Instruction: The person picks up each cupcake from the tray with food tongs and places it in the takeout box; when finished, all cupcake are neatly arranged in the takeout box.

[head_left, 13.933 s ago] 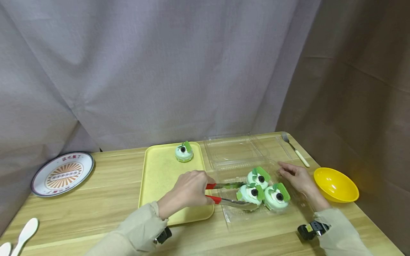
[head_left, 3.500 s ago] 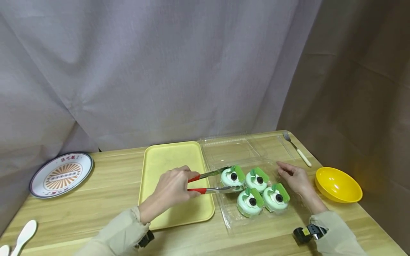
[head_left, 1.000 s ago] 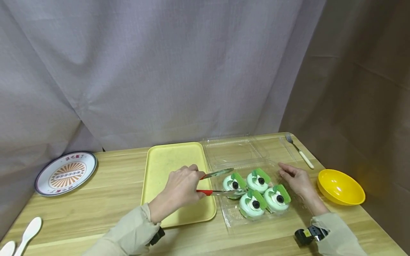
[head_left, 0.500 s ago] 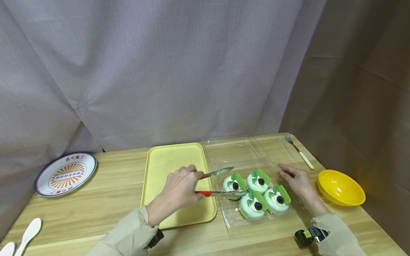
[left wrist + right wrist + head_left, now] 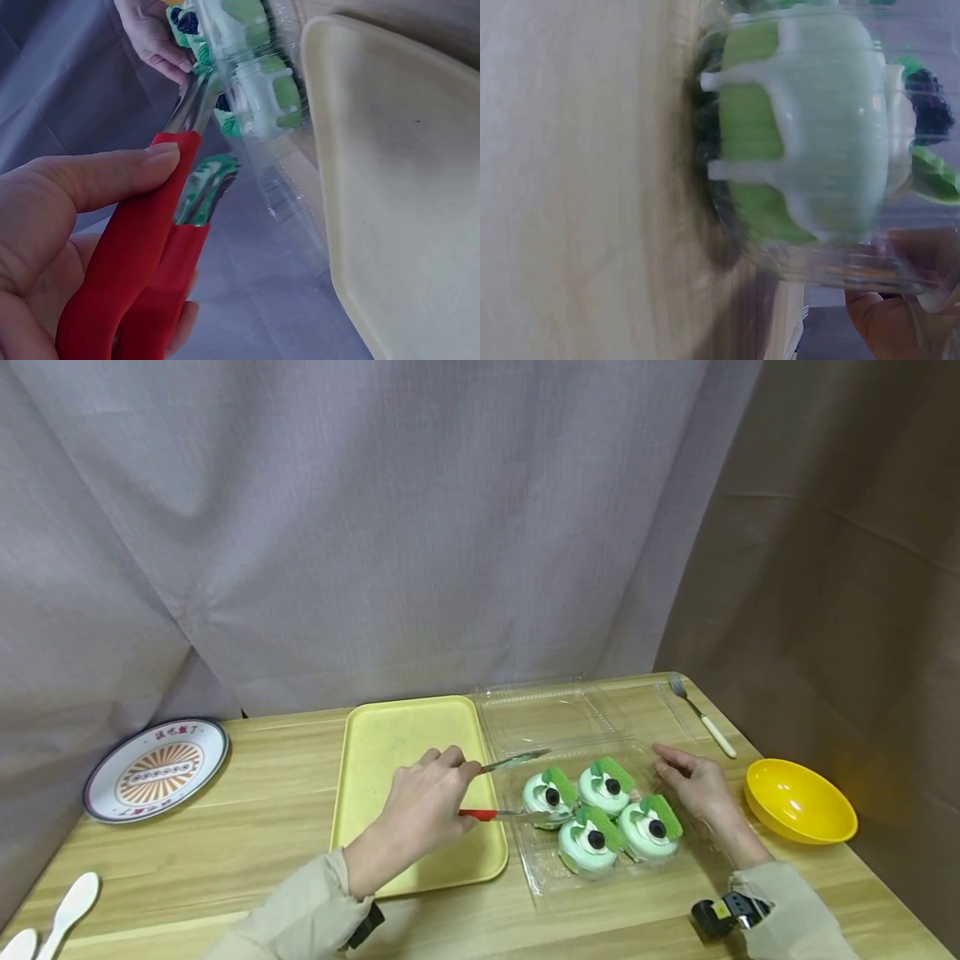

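My left hand (image 5: 423,797) holds red-handled tongs (image 5: 142,247), their metal arms spread. The far tong arm is above and left of the back-left green cake (image 5: 546,799); the near one crosses that cake's front, contact unclear. Green cream smears the tong tip in the left wrist view. Several such cakes stand close together in a clear plastic box (image 5: 536,868), each topped with a dark berry and a green piece. My right hand (image 5: 701,785) holds the box's right edge between thumb and fingers; in the right wrist view, a cake (image 5: 802,127) shows through the wall.
A pale yellow tray (image 5: 408,727) lies left of the box, whose clear lid (image 5: 551,714) is folded back. To the right are a yellow bowl (image 5: 798,802) and a fork (image 5: 705,718). At left are a patterned plate (image 5: 157,768) and white spoons (image 5: 71,906).
The cake that stood on the tray 13.9 seconds ago is now in the box. Since 3.5 seconds ago the tongs have spread off it. The front cake has shifted slightly.
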{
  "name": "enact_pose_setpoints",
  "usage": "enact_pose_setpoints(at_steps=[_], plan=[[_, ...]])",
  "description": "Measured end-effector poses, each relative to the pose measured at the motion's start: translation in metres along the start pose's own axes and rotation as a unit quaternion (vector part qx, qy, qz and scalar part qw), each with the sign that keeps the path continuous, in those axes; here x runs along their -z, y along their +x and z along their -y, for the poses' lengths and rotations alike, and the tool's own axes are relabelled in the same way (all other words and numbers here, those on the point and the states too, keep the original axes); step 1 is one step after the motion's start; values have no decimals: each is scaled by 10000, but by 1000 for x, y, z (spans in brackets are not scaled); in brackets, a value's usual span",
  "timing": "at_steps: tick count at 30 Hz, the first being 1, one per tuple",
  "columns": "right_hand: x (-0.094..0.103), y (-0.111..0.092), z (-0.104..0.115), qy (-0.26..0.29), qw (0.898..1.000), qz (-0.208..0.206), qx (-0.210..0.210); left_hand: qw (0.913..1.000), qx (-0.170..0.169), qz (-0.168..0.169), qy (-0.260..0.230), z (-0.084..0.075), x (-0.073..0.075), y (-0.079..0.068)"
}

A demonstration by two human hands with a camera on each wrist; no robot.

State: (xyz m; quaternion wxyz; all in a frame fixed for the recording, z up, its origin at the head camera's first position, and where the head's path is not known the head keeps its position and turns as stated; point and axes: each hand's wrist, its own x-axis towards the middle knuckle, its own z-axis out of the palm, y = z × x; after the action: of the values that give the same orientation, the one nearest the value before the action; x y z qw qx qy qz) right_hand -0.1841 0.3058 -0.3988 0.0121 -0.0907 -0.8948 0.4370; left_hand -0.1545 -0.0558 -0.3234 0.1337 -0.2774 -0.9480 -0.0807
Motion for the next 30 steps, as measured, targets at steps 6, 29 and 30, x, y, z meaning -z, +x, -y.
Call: enact_pose_setpoints(at_steps=[6,29,30], plan=[[-4,4,2,12,10000,64,34,9996,-19,-289,53,3,-4,-6],[-3,6,-8,229,9996,124,133,9448,2750,-748,-1619,116,-4,-56],[-2,6,-10,206,9997,75,133,9381,2943,-750,-1667,126,-6,-62]])
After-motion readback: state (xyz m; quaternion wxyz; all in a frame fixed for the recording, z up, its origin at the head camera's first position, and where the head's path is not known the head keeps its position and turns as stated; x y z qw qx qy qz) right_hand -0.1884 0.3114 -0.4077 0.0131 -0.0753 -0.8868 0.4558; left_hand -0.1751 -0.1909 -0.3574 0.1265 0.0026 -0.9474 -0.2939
